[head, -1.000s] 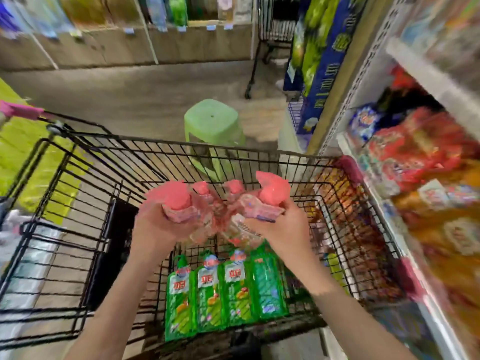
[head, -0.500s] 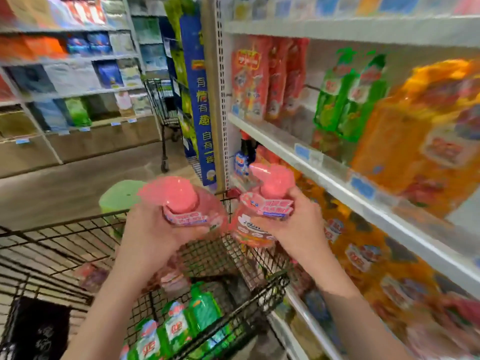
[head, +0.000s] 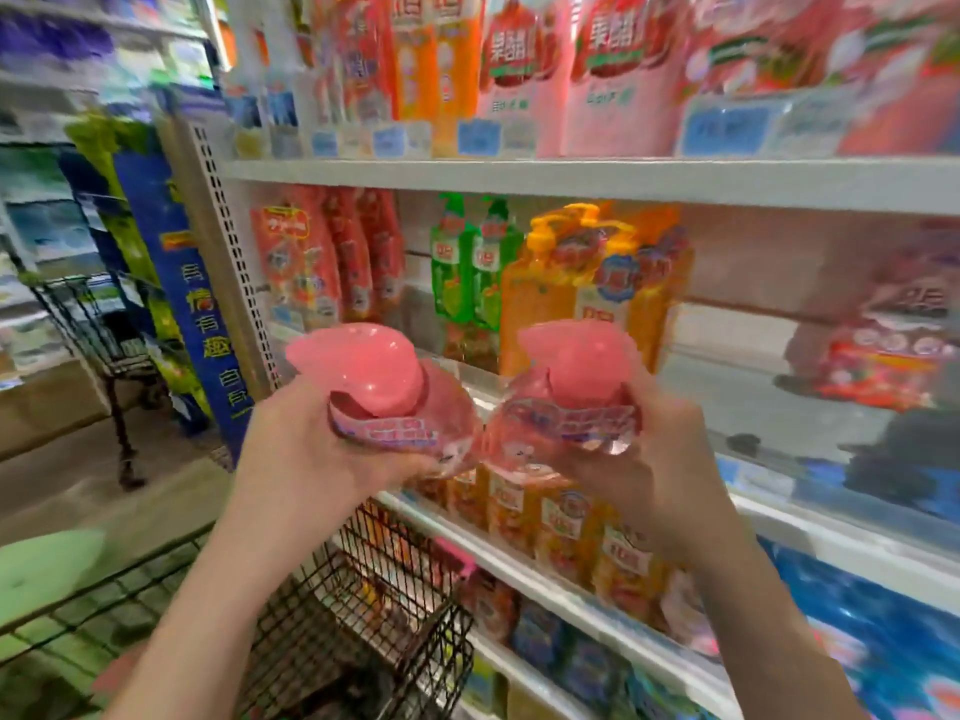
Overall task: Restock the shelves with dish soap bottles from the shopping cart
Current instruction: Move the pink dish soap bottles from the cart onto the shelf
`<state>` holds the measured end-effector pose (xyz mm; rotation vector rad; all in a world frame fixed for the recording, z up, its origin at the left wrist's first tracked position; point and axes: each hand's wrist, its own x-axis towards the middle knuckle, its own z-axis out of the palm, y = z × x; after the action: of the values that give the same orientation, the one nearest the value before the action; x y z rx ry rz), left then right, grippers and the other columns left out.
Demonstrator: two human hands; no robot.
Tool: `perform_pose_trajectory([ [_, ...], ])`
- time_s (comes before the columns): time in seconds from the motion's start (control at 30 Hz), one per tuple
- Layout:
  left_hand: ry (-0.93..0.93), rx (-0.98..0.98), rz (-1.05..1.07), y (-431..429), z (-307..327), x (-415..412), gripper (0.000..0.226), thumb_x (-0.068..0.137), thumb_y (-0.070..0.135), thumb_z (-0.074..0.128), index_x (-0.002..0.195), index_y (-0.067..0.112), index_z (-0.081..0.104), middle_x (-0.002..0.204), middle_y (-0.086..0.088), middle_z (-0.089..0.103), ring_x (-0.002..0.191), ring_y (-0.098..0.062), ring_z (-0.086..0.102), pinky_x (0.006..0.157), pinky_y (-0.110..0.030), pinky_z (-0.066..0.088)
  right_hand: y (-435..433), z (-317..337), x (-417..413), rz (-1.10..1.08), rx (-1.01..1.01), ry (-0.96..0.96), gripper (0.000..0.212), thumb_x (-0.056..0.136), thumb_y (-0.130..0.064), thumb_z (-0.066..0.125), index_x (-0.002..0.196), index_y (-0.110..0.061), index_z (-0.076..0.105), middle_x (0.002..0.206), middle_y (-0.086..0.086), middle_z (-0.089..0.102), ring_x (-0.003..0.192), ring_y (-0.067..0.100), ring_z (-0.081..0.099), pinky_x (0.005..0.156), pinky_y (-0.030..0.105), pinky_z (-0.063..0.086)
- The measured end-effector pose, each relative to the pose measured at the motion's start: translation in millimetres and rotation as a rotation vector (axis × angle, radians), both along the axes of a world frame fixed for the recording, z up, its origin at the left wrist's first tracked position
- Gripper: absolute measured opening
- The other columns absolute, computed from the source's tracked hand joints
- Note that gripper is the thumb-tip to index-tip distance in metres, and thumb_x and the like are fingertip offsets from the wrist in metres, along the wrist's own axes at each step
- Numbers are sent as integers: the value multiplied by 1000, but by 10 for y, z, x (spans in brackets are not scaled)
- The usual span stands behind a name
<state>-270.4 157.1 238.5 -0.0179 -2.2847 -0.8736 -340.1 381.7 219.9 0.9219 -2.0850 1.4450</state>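
My left hand (head: pixel 306 449) grips a pink dish soap bottle (head: pixel 384 392) with a pink pump top. My right hand (head: pixel 660 459) grips a second pink dish soap bottle (head: pixel 576 392) of the same kind. Both bottles are held side by side, nearly touching, at chest height in front of the middle shelf (head: pixel 779 423). The black wire shopping cart (head: pixel 374 615) is below my forearms at the lower left; its contents are out of sight.
The middle shelf holds red pouches (head: pixel 322 257), green bottles (head: pixel 467 272) and orange pump bottles (head: pixel 587 283), with bare shelf to their right. Pink refill packs (head: pixel 613 70) fill the top shelf. A second cart (head: pixel 93 330) stands in the aisle at left.
My view has swung up from the cart to the shelves. Both hands have lifted the two pink bottles out of the cart and up to the middle shelf's height.
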Motion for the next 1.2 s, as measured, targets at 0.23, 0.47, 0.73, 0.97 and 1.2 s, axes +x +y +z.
perform_pose_trajectory([
  [0.23, 7, 11, -384, 221, 206, -260, 43, 51, 33, 89, 83, 28, 62, 67, 17, 65, 67, 10, 63, 63, -10, 50, 340, 179, 271, -261, 39, 29, 64, 58, -57, 78, 114, -34, 56, 92, -48, 56, 87, -20, 57, 72, -2, 40],
  [0.47, 127, 16, -650, 519, 361, -492, 62, 44, 58, 73, 97, 28, 62, 82, 30, 66, 81, 11, 63, 68, -6, 48, 658, 341, 517, -557, 91, 141, 58, 50, -40, 90, 100, -40, 61, 81, -39, 59, 83, -23, 54, 70, -3, 37],
  [0.73, 257, 63, -762, 1316, 442, -619, 63, 45, 48, 89, 98, 25, 62, 91, 16, 65, 85, -5, 64, 76, -26, 53, 1302, 415, 654, -682, 116, 253, 65, 56, -30, 88, 115, -26, 61, 98, -26, 59, 88, -23, 54, 77, -1, 37],
  [0.97, 274, 130, -862, 2038, 330, -787, 72, 49, 54, 80, 111, 22, 60, 91, 21, 57, 82, 1, 58, 77, -5, 43, 1903, 335, 542, -770, 220, 160, 75, 57, -10, 88, 125, -24, 59, 107, -10, 66, 95, -1, 59, 85, 8, 42],
  [1.2, 4, 171, -815, 2546, 199, -1113, 72, 57, 21, 90, 121, 26, 56, 96, 17, 62, 87, 0, 62, 83, -19, 48, 2294, 216, 293, -770, 207, -33, 72, 59, -5, 86, 123, -23, 59, 94, -8, 67, 82, 4, 64, 83, 24, 52],
])
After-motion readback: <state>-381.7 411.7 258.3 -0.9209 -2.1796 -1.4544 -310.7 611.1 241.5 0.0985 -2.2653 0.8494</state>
